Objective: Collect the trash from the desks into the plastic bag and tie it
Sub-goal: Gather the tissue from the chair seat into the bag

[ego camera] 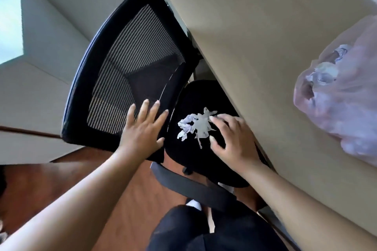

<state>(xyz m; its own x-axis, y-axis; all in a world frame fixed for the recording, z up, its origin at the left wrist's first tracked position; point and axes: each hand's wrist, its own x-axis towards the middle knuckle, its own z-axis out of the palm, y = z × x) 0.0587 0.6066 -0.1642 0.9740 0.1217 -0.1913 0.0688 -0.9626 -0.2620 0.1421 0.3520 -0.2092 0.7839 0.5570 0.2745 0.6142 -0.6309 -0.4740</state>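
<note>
Trash [193, 126], a crumpled scrap of white paper or wrapper with thin torn tails, lies on the black seat [195, 98] of an office chair tucked against the desk [255, 26], as seen from the head camera, the only view. The right hand [232, 138] hovers over the scrap's right side, fingers curled and spread, the fingertips [213, 118] at its edge but not yet closed on it. The left hand [142, 126] is flat and open, fingers splayed, resting on the lower frame of the mesh backrest [126, 63], apparently steadying the chair. The plastic bag [342, 96], translucent and already holding crumpled paper, sits on the desk well to the right, its mouth not visible. The risks appear modest: a pinch on one thin tail could tear the scrap and leave pieces on the seat, the chair could roll or swivel if the bracing hand lifts, and with the bag unattended its opening may need finding before anything drops in.
</note>
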